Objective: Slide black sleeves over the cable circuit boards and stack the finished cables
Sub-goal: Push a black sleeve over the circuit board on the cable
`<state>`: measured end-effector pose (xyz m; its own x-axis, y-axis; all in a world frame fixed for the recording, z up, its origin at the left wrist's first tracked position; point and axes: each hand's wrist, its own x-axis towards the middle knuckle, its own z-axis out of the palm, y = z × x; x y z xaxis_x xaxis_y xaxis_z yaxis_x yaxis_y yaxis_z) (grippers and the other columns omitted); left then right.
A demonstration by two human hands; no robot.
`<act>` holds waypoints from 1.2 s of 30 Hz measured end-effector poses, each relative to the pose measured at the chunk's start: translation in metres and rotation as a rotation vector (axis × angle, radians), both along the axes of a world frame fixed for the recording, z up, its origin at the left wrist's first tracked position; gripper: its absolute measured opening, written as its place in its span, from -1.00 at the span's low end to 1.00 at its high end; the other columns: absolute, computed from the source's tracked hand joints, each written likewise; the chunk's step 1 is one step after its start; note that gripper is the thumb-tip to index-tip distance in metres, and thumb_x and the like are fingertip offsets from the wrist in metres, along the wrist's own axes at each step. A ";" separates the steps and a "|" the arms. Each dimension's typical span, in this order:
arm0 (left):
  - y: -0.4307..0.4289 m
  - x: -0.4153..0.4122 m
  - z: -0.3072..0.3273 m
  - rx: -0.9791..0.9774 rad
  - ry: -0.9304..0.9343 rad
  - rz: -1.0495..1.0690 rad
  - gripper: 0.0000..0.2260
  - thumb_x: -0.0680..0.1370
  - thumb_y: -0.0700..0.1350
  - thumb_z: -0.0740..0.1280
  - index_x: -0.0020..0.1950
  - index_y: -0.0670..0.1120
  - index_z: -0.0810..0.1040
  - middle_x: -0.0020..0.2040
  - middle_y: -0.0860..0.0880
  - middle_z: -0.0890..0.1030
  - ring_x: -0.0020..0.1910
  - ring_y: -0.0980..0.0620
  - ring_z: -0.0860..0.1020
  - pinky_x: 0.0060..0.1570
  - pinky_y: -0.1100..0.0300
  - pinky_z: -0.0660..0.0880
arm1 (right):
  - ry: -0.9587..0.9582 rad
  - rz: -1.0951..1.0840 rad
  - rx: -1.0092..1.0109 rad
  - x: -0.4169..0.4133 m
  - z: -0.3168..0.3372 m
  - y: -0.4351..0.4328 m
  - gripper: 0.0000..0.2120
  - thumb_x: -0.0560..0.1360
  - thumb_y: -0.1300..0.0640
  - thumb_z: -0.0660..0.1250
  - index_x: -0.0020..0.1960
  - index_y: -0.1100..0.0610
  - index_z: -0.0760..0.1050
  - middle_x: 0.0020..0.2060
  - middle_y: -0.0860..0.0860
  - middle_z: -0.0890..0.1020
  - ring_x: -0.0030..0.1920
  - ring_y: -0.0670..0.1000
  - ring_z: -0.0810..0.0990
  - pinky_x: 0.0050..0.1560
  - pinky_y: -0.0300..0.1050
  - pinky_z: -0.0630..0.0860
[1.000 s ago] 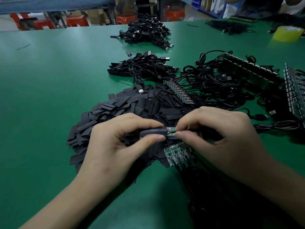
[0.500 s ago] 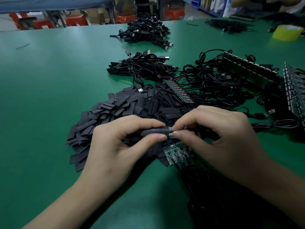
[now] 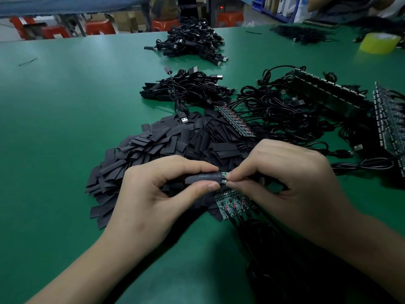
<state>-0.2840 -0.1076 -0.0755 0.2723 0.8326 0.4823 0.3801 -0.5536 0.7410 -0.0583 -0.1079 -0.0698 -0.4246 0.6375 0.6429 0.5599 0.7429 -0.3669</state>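
Observation:
My left hand (image 3: 153,194) pinches a black sleeve (image 3: 202,177) between thumb and forefinger. My right hand (image 3: 285,185) pinches the small green circuit board (image 3: 224,177) of a cable; only a sliver of the board shows at the sleeve's right end. Just below lie several bare green boards (image 3: 232,205) with black cables running toward me. A big heap of loose black sleeves (image 3: 153,145) spreads behind my hands. A stack of sleeved cables (image 3: 186,88) lies farther back.
A second cable pile (image 3: 192,42) sits at the far middle of the green table (image 3: 54,128). Tangled cables with board strips (image 3: 236,121) and racks of boards (image 3: 328,91) fill the right side. A yellow tape roll (image 3: 379,42) stands at the far right.
The sleeve has slid rightward over the board, so much less green shows than a second ago. Both hands stay in about the same place.

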 end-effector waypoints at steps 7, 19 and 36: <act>0.000 0.000 0.000 0.012 0.042 0.017 -0.80 0.41 -0.01 0.52 0.03 0.09 0.71 -0.06 0.23 0.72 -0.07 0.27 0.67 -0.03 0.47 0.48 | -0.013 0.004 0.009 0.000 0.000 0.000 -0.92 0.55 0.16 0.48 -0.11 0.15 0.67 -0.21 -0.09 0.65 -0.18 -0.10 0.54 -0.14 -0.17 0.47; -0.001 0.000 0.000 -0.091 -0.055 0.018 -0.85 0.41 -0.04 0.52 -0.04 0.14 0.72 -0.12 0.25 0.72 -0.13 0.29 0.67 -0.08 0.46 0.51 | 0.022 0.013 -0.013 0.000 0.000 0.001 -0.96 0.53 0.19 0.51 -0.08 0.16 0.69 -0.19 -0.07 0.67 -0.16 -0.11 0.57 -0.09 -0.25 0.45; -0.003 0.001 0.001 -0.087 -0.033 0.007 -0.79 0.39 0.05 0.56 0.00 0.14 0.71 -0.09 0.24 0.73 -0.10 0.25 0.69 -0.04 0.41 0.53 | 0.078 0.017 -0.058 0.000 0.001 0.002 -0.97 0.48 0.19 0.54 -0.12 0.12 0.70 -0.22 -0.08 0.67 -0.15 -0.05 0.63 -0.16 -0.06 0.52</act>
<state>-0.2834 -0.1110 -0.0750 0.2520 0.8734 0.4167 0.3584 -0.4842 0.7982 -0.0582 -0.1061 -0.0692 -0.3855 0.6682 0.6363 0.5159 0.7279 -0.4517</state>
